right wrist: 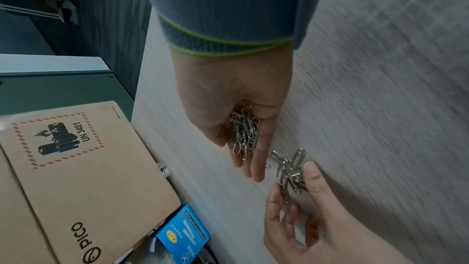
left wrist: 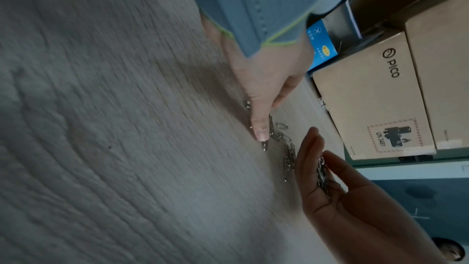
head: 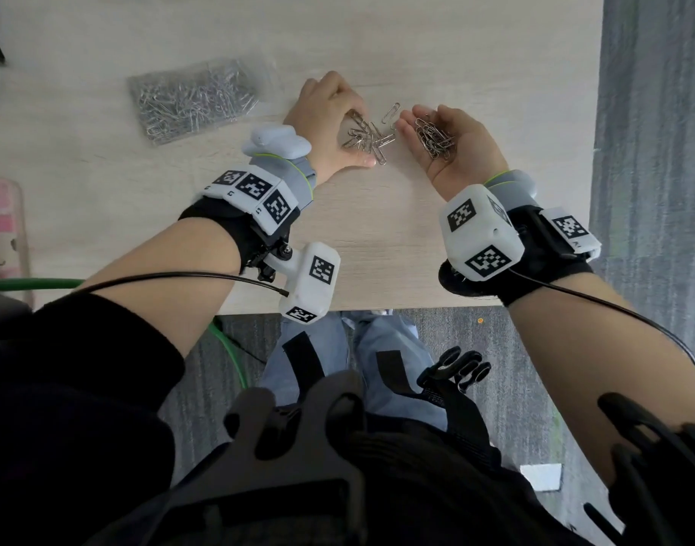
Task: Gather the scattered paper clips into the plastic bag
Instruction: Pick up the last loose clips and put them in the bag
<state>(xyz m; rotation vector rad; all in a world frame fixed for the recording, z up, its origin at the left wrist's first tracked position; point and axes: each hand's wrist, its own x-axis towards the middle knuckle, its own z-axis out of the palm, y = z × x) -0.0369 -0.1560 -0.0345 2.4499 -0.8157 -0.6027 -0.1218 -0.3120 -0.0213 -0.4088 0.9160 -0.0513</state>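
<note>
A clear plastic bag packed with paper clips lies on the wooden table, at the back left. In front of me is a small pile of loose clips. My left hand curls round this pile, thumb flat on the near side and fingers on the far side. One clip lies just beyond. My right hand rests palm up beside the pile, fingers nearly straight. It carries a heap of clips in its palm.
Cardboard boxes and a small blue box stand past the table's far edge. A pink object lies at the left. The table's front edge is close to my wrists, and its right edge is near my right hand.
</note>
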